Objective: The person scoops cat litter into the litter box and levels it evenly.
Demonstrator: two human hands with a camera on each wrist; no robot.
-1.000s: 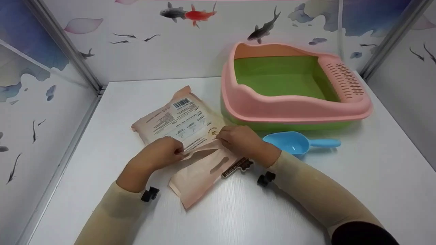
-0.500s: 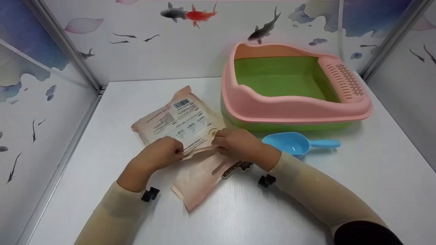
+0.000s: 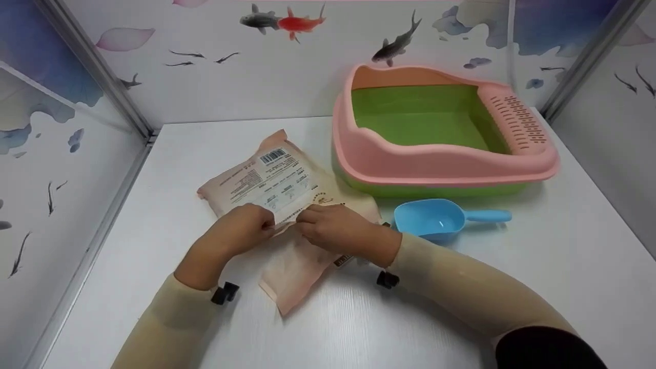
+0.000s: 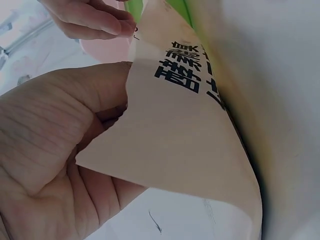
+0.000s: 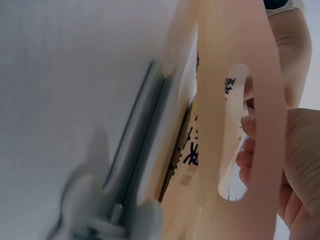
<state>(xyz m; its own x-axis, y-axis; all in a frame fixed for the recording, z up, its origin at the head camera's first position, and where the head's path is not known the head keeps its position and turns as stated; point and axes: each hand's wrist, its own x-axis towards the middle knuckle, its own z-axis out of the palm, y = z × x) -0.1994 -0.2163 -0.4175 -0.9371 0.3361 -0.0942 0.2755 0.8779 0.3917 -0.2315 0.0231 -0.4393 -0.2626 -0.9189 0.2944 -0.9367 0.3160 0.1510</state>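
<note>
A pale pink printed bag (image 3: 277,177) lies on the white table, barcode side up. Its end flap (image 3: 292,282) extends toward me; in the right wrist view an elongated slot runs through the flap (image 5: 267,165). My left hand (image 3: 241,230) pinches the bag's edge between thumb and fingers; that edge looks ragged in the left wrist view, where the hand (image 4: 45,130) is close up. Right beside it, my right hand (image 3: 343,230) pinches the same edge, its fingertips partly hidden. A dark ruler-like object (image 3: 342,261) sticks out from under the flap.
A pink-rimmed green litter box (image 3: 441,166) stands at the back right, close to the bag. In front of it lies a blue scoop (image 3: 433,215), handle to the right, near my right wrist. Printed wall panels (image 3: 205,92) enclose the table.
My right hand has moved left along the bag's edge toward my left hand, covering the gap seen earlier between bag and flap. My left hand has stayed almost still.
</note>
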